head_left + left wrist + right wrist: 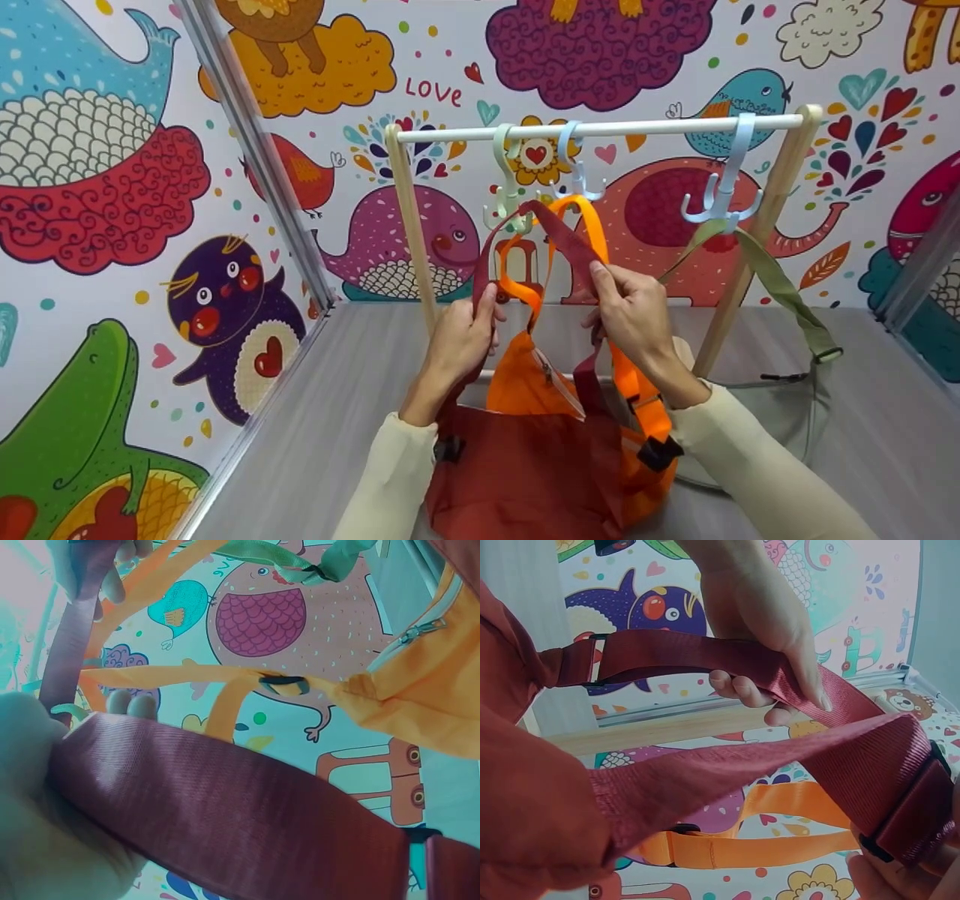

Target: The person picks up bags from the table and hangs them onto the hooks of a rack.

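Observation:
A dark red bag (525, 472) is in front of the rack, its wide strap (566, 240) raised in a loop. My left hand (459, 337) grips the left side of the loop, and my right hand (637, 307) pinches the right side near a black buckle (874, 846). The loop's top overlaps the pale green hook (507, 176); I cannot tell whether it rests on a prong. Just behind hangs an orange bag (517, 375), its strap (589, 225) looped up at the middle blue hook (576, 161). The red bag partly covers it.
A wooden rack with a white rod (645, 127) stands on the grey table (300, 450). At its right, a light blue hook (724, 195) carries an olive green bag (757, 420) whose bottom lies on the table. Illustrated panels (247, 150) border the back and left.

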`<act>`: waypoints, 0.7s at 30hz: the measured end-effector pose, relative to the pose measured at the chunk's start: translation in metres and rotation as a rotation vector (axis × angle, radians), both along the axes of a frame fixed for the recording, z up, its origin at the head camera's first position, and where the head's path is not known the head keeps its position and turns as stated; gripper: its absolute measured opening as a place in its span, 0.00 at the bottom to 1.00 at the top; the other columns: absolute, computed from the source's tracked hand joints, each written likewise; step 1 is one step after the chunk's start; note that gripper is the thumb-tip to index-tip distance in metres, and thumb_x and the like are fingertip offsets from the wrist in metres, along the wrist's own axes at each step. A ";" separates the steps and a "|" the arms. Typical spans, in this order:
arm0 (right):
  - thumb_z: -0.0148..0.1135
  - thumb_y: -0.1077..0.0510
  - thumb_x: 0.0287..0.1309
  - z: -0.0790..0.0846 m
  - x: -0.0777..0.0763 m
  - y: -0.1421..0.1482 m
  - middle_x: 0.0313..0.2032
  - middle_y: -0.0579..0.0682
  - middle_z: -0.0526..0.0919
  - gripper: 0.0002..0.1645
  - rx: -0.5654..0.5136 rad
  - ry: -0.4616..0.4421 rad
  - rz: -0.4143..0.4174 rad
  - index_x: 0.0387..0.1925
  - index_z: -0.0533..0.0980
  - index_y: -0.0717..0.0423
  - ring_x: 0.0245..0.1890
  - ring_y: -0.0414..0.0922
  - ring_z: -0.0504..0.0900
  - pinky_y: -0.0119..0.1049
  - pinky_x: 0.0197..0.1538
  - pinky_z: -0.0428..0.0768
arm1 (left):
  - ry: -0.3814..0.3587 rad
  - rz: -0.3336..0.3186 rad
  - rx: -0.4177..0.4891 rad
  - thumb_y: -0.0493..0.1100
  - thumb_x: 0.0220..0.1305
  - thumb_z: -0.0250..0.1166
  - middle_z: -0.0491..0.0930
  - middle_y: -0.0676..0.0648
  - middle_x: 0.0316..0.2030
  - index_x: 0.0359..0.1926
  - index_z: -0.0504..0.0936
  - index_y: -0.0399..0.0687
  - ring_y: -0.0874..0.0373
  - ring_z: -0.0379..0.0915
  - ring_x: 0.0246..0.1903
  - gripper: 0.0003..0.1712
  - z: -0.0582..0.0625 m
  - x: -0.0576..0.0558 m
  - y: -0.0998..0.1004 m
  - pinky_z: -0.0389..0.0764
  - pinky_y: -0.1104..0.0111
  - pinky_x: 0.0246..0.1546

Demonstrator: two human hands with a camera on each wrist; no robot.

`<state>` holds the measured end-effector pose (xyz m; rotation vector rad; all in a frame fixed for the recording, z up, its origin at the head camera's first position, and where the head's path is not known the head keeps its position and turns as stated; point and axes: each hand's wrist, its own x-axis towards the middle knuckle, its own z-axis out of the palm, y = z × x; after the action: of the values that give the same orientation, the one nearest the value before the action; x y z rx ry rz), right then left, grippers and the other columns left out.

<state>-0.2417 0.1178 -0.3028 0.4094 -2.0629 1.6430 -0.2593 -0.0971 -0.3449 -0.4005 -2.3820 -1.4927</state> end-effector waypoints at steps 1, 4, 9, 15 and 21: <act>0.52 0.61 0.72 0.001 0.000 0.000 0.20 0.64 0.84 0.22 0.001 -0.005 0.002 0.24 0.78 0.72 0.08 0.40 0.77 0.33 0.13 0.75 | 0.001 0.000 -0.005 0.56 0.77 0.48 0.76 0.47 0.12 0.27 0.82 0.43 0.57 0.73 0.11 0.28 -0.001 0.000 0.000 0.78 0.66 0.18; 0.52 0.62 0.72 0.001 0.001 0.000 0.15 0.67 0.80 0.23 0.012 -0.018 0.004 0.22 0.76 0.73 0.07 0.39 0.76 0.33 0.13 0.74 | -0.008 -0.007 -0.013 0.56 0.77 0.48 0.78 0.43 0.14 0.27 0.82 0.43 0.55 0.74 0.12 0.29 -0.002 0.000 -0.001 0.78 0.65 0.18; 0.51 0.60 0.73 -0.007 -0.006 0.002 0.22 0.66 0.84 0.23 0.027 -0.047 0.024 0.26 0.80 0.71 0.09 0.45 0.78 0.34 0.14 0.76 | -0.041 -0.028 -0.007 0.58 0.77 0.48 0.78 0.39 0.17 0.28 0.82 0.43 0.48 0.76 0.15 0.29 -0.005 0.000 -0.003 0.79 0.65 0.19; 0.53 0.51 0.73 -0.027 -0.023 0.007 0.28 0.57 0.87 0.23 0.063 -0.066 0.047 0.30 0.84 0.61 0.15 0.53 0.82 0.38 0.17 0.79 | -0.083 -0.046 0.010 0.59 0.76 0.48 0.77 0.42 0.16 0.29 0.82 0.42 0.56 0.73 0.13 0.29 -0.008 0.001 -0.004 0.80 0.65 0.20; 0.52 0.45 0.73 -0.036 -0.028 0.008 0.28 0.54 0.87 0.25 0.127 -0.072 0.053 0.29 0.83 0.58 0.19 0.48 0.85 0.35 0.21 0.79 | -0.087 -0.044 -0.023 0.59 0.76 0.48 0.77 0.42 0.16 0.28 0.82 0.42 0.57 0.74 0.14 0.30 -0.014 0.001 -0.006 0.80 0.65 0.20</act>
<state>-0.2693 0.1258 -0.3384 0.4565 -2.2357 1.5832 -0.2587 -0.1032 -0.3587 -0.4040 -2.4741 -1.5333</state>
